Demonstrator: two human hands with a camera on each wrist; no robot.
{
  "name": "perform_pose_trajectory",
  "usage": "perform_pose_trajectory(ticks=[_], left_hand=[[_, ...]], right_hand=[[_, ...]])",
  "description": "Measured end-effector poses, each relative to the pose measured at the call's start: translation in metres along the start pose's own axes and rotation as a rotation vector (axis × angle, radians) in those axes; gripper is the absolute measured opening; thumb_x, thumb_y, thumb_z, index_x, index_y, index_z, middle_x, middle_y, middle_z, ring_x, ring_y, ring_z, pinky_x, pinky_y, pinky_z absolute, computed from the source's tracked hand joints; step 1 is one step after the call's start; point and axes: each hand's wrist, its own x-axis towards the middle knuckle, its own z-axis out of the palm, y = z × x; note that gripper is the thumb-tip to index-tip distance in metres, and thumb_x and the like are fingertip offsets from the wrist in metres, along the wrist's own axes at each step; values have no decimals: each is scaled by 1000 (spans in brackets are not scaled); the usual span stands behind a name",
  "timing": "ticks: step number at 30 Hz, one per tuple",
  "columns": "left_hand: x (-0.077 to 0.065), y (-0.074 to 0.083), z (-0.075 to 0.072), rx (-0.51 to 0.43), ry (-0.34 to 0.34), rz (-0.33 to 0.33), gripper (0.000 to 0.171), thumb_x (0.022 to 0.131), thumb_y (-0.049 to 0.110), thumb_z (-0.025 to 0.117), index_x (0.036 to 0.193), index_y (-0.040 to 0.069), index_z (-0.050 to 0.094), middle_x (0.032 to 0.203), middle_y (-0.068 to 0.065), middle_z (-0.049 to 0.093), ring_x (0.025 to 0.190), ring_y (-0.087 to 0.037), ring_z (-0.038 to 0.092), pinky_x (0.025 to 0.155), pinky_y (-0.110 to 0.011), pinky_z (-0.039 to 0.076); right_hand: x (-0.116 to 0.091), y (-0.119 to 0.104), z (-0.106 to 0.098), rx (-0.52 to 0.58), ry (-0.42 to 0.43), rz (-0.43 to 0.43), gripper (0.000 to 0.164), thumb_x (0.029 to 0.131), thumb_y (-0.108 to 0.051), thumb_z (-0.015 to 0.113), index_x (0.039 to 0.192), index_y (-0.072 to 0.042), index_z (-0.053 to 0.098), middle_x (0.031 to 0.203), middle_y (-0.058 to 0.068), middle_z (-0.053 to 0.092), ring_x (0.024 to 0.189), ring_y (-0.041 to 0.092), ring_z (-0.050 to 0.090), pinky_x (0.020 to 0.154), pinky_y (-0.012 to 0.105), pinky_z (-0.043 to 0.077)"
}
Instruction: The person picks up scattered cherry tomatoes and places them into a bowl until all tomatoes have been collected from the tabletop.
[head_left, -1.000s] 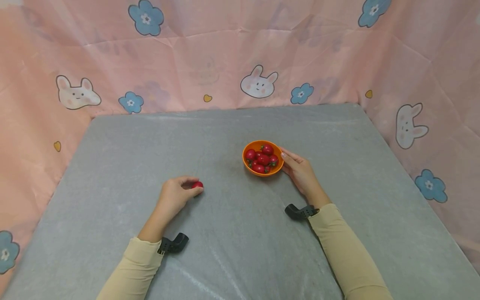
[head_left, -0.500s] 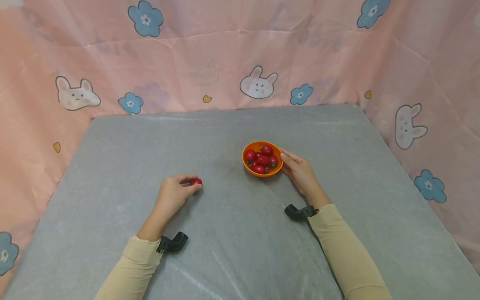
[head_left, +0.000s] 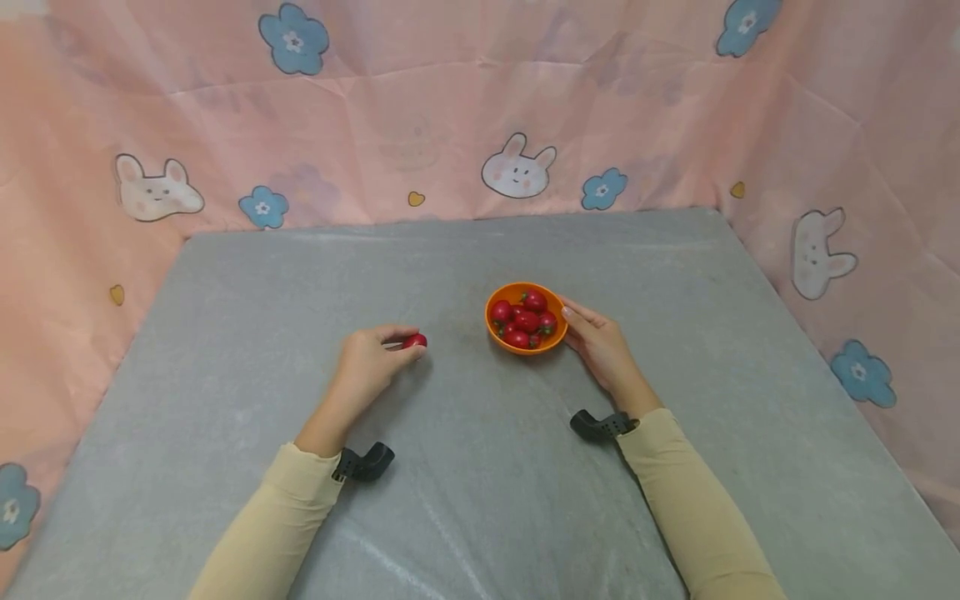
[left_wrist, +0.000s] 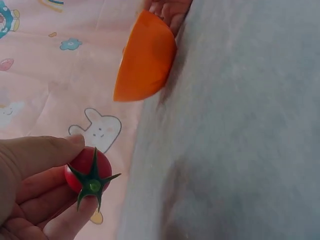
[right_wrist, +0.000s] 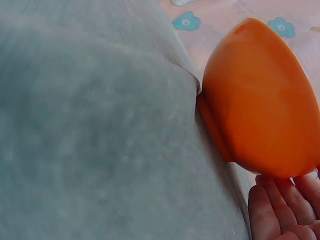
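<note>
My left hand [head_left: 365, 367] pinches a small red cherry tomato [head_left: 415, 341] between thumb and fingers, left of the bowl. In the left wrist view the green star-shaped stem of this tomato [left_wrist: 90, 172] faces the camera. An orange bowl [head_left: 527, 351] stands on the table with several red cherry tomatoes [head_left: 527, 321] inside. At its right side my right hand [head_left: 603, 350] holds it, thumb tip at the rim. From the right wrist, the fingers [right_wrist: 282, 202] meet the outer wall of the bowl [right_wrist: 265, 105]; its contents are hidden there.
A grey cloth [head_left: 450, 467] covers the table under both hands. Behind and at the sides hangs a pink curtain [head_left: 420, 108] printed with rabbits and flowers. Each wrist wears a black camera mount, one on the left [head_left: 365, 462] and one on the right [head_left: 600, 425].
My left hand, with the cherry tomato pinched in it, has moved forward and right, nearer the bowl. The right hand and the bowl have stayed in place.
</note>
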Motion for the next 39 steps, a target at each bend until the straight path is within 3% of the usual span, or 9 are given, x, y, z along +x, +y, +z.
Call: perform_pose_trajectory(ticks=[4,9,18,25,39], left_hand=[[7,10,5,-47,-2,22,35,85,21,78,117,10,74,114,-12,75,106,-23,72,80,-28,54],[13,19,11,-105,-31,-18,35,85,20,78,118,11,74,115,-10,75,109,-22,71,82,-30,56],[22,32,20,-134,-24,29,34,84,19,78,117,8,74,113,-11,75,106,-23,72,83,-32,57],[28,39,26,-148,-38,7,33,84,20,79,116,11,75,113,-9,75,106,-20,72,84,-33,56],[36,50,33,-176,-50,35,34,84,19,79,116,10,75,115,-10,74,111,-22,70,87,-34,58]], right_hand=[[1,0,0,4,-4,-3,53,105,-24,49,149,2,39,158,18,36,111,-6,60,92,14,52],[1,0,1,8,-8,-8,53,105,-24,49,149,3,39,157,20,35,108,-7,61,91,14,52],[1,1,0,5,-9,-13,52,105,-23,49,149,3,39,157,19,36,110,-6,61,92,14,52],[1,2,0,9,-2,-16,53,105,-24,50,149,4,39,156,20,37,108,-7,61,91,14,52],[1,2,1,6,5,-1,54,105,-25,50,149,3,38,157,20,35,107,-8,61,91,14,52]])
